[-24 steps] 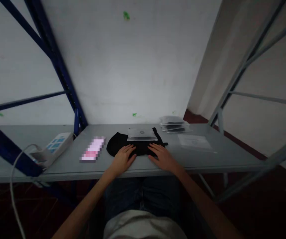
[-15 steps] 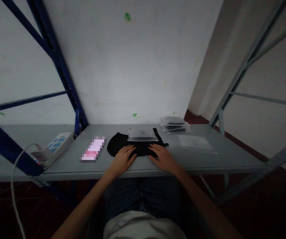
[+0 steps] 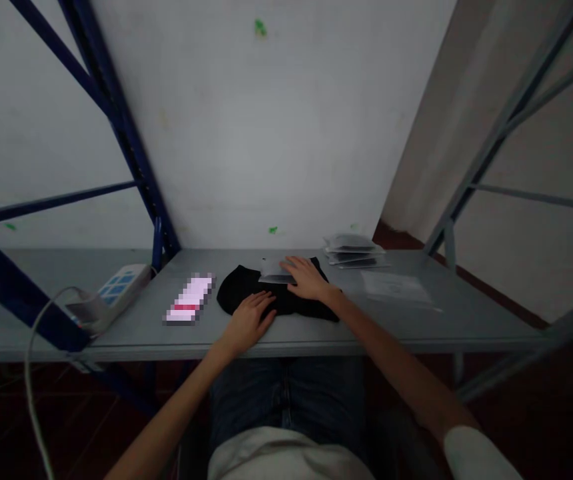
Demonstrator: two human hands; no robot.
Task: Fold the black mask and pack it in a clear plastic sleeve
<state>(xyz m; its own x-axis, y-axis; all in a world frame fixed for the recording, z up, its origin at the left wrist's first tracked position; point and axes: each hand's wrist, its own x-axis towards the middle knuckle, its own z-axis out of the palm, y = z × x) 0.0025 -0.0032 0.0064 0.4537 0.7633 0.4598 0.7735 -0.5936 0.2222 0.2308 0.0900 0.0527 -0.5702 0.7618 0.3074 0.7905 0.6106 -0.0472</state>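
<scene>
Cloth (image 3: pixel 246 293), black, is lying at the table's (image 3: pixel 416 327) front middle, its long axis running 9 to 3 o'clock. Left hand (image 3: pixel 250 320) is pressing flat and open on its near edge. Right hand (image 3: pixel 306 278), fingers spread, is resting on a clear pouch (image 3: pixel 272 269) at the cloth's 12 o'clock edge.
</scene>
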